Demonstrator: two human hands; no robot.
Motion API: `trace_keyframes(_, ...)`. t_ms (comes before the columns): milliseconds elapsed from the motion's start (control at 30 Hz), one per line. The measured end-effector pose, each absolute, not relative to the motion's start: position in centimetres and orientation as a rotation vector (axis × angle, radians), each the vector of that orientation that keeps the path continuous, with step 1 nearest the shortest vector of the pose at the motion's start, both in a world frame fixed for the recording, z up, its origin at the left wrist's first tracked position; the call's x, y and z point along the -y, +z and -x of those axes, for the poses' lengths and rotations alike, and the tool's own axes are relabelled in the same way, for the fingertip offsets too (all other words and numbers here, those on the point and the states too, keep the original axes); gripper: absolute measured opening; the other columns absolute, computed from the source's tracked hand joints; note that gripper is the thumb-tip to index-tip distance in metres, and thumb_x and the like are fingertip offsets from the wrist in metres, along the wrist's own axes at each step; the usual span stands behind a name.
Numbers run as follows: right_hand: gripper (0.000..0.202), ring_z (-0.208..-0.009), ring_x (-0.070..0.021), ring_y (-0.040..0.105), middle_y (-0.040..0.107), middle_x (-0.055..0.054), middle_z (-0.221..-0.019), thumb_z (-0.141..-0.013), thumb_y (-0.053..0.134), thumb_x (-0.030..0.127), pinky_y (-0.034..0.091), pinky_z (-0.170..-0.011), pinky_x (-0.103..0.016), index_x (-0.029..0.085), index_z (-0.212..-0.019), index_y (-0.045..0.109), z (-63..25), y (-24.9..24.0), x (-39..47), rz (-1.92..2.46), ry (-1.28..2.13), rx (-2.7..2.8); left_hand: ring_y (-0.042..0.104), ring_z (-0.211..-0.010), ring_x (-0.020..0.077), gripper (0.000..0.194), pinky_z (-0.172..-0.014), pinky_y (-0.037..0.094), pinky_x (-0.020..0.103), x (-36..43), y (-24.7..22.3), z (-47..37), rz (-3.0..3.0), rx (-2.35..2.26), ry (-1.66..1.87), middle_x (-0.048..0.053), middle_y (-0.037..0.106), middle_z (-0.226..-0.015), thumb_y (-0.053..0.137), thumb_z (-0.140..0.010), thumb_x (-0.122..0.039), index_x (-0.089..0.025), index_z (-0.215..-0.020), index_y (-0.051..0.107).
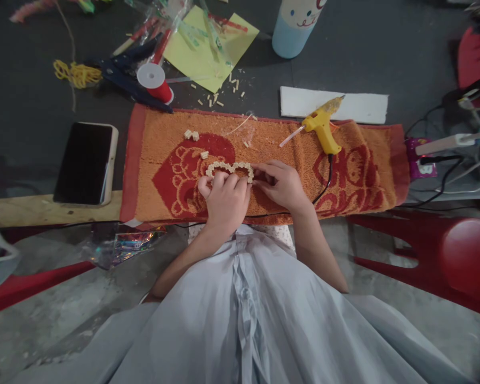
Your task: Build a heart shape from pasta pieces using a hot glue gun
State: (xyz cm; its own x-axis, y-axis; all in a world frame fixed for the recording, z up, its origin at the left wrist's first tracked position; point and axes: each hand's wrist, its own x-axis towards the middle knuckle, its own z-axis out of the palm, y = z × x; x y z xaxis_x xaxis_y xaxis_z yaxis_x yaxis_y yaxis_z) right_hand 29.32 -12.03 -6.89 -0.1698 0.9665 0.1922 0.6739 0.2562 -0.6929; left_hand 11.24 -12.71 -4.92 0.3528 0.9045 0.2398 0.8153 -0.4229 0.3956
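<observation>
A small pale frame [242, 166] of short stick pieces, its top curved like a heart, lies on the orange towel. My left hand [227, 198] is closed over its lower part, which the fingers hide. At the frame's right edge, the fingertips of my right hand [283, 184] are pinched together and touch it; whether a loose piece is also between them is hidden. Small clusters of stick pieces [191, 135] sit on the towel up and left of the frame, with another cluster [204, 154] nearer.
A yellow glue gun [323, 128] rests partly on a white strip [368, 108], its cord running down past my right wrist. Left of the towel [144, 176] lies a phone [86, 162]. Behind are a red thread spool [160, 88], yellow paper [200, 64], scattered bits and a blue bottle [292, 34].
</observation>
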Motion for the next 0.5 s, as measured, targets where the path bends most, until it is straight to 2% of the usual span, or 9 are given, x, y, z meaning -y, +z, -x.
trace_keyframes(200, 0.032, -0.076, -0.0164, 0.061, 0.069, -0.003, -0.092, -0.087, 0.065, 0.029, 0.05, -0.071, -0.028, 0.024, -0.118, 0.07, -29.31, -6.8, 12.06, 1.488, 0.603, 1.937, 0.054, -0.097, 0.0231, 0.018, -0.094, 0.028, 0.051, 12.65, -5.09, -11.42, -2.407, -1.562, 0.67, 0.001, 0.07, -0.083, 0.052, -0.096, -0.023, -0.029, -0.088, 0.067)
trace_keyframes(500, 0.033, -0.076, -0.0169, 0.062, 0.07, -0.005, -0.091, -0.086, 0.066, 0.031, 0.051, -0.07, -0.029, 0.022, -0.118, 0.07, -29.16, -6.61, 12.12, 1.492, 0.593, 1.928, 0.053, -0.1, 0.0238, 0.022, -0.096, 0.027, 0.05, 12.67, -4.97, -11.32, -2.33, -1.54, 0.643, 0.002, 0.07, -0.087, 0.049, -0.097, -0.023, -0.03, -0.091, 0.069)
